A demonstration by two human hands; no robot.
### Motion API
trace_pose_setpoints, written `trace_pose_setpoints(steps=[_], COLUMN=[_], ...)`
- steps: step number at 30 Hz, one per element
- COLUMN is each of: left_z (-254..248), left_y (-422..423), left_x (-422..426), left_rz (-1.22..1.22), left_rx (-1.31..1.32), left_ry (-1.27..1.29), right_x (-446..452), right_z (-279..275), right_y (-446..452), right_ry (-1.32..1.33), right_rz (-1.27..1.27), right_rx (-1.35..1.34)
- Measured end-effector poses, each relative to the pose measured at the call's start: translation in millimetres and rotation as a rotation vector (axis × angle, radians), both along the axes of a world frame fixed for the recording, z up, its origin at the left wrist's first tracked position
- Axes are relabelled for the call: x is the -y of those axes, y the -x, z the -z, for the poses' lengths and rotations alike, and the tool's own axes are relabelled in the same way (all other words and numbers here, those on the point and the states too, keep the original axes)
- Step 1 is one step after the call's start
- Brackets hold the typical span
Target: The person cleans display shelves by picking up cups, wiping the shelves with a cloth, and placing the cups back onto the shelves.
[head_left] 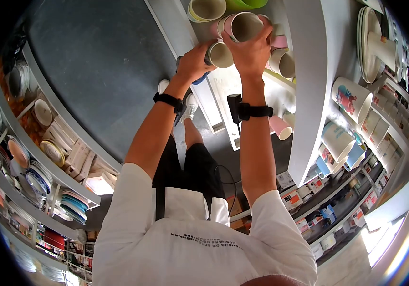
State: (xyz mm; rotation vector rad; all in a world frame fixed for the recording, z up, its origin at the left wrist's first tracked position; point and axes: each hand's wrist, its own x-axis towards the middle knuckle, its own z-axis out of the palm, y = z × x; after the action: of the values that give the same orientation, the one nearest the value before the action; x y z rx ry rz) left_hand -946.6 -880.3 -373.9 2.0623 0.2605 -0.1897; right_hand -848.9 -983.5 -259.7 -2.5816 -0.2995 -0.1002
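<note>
At the white shelving [309, 86], my left hand [195, 64] curls round a small cup [221, 55], my right hand [249, 53] apparently round a larger cup [245, 27]. Handling both seems the step; moving them calls for even pressure.

Two hands [250, 56], at least one cup [221, 56] in each. Two black wristbands [258, 111], two shoes [191, 106], one white shirt [199, 257]. Other cups [277, 125]: too many to count.
</note>
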Motion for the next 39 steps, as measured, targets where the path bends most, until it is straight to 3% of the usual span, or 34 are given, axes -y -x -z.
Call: trace_pose_setpoints(steps=[4,6,8,11,14,16,18,20,22,24,27,28,30,32,34,36,37,38,39], left_z=[15.5,20.6,16.7,11.9,8.1,11.2,-3.7,-9.3,-19.1,-29.5,-21.7,-11.3,-2.1,19.7,26.2,32.6,35.7,37.4,29.5], left_y=[3.6,5.3,9.7,28.3,60.7,85.7,105.0,122.1,137.7,140.1,145.0,153.8,156.4,161.4,165.5,169.8,171.8,173.3,172.1], left_x=[0.4,2.3,3.2,1.5,-2.0,-2.2,7.2,24.5,46.3,60.3,84.1,100.6,119.0,130.5,137.9,146.3,152.7,159.8,164.7], left_rz=[0.020,0.056,-0.037,-0.097,-0.193,-0.210,-0.330,-0.359,-0.352,-0.406,-0.200,-0.147,-0.260,-0.313,-0.493,-0.502,-0.467,-0.431,-0.441], left_rx=[0.038,0.005,0.020,0.064,0.058,-0.273,-0.492,-0.650,-0.694,-0.810,-0.634,-0.371,-0.198,-0.138,-0.326,-0.363,-0.369,-0.376,-0.378], left_ry=[-0.032,-0.028,-0.133,-0.029,0.089,0.240,0.581,0.950,1.044,1.029,0.848,0.538,0.434,0.314,0.298,0.295,0.354,0.413,0.440], right_x=[-4.1,-13.8,-1.4,12.5,43.3,68.1,79.1,86.0,89.0,98.7,132.3,146.3,164.2,171.4,179.5,168.5,157.5,143.6,127.1], right_z=[-5.8,-25.9,-16.7,-9.8,-1.3,21.5,22.1,34.2,40.2,48.2,64.7,71.0,69.6,71.0,95.0,111.9,121.6,128.1,129.1], right_y=[1.2,4.2,11.8,51.7,135.0,184.0,214.1,230.2,237.2,240.5,231.9,224.7,191.6,160.7,127.6,104.8,99.2,98.1,96.2], right_ry=[0.076,0.183,0.141,-0.140,-0.099,-0.080,-0.076,-0.200,-0.235,-0.339,-0.334,-0.305,-0.128,-0.113,-0.031,-0.100,-0.009,0.105,0.045], right_rz=[0.034,0.042,0.006,-0.062,-0.147,-0.224,-0.177,-0.183,-0.155,-0.066,0.017,0.066,0.043,0.151,-0.005,-0.153,-0.245,-0.345,-0.406], right_rx=[0.020,0.234,0.288,0.416,0.158,-0.141,-0.592,-0.701,-0.729,-0.794,-0.497,-0.404,-0.112,-0.157,-0.031,-0.189,-0.240,-0.183,-0.178])
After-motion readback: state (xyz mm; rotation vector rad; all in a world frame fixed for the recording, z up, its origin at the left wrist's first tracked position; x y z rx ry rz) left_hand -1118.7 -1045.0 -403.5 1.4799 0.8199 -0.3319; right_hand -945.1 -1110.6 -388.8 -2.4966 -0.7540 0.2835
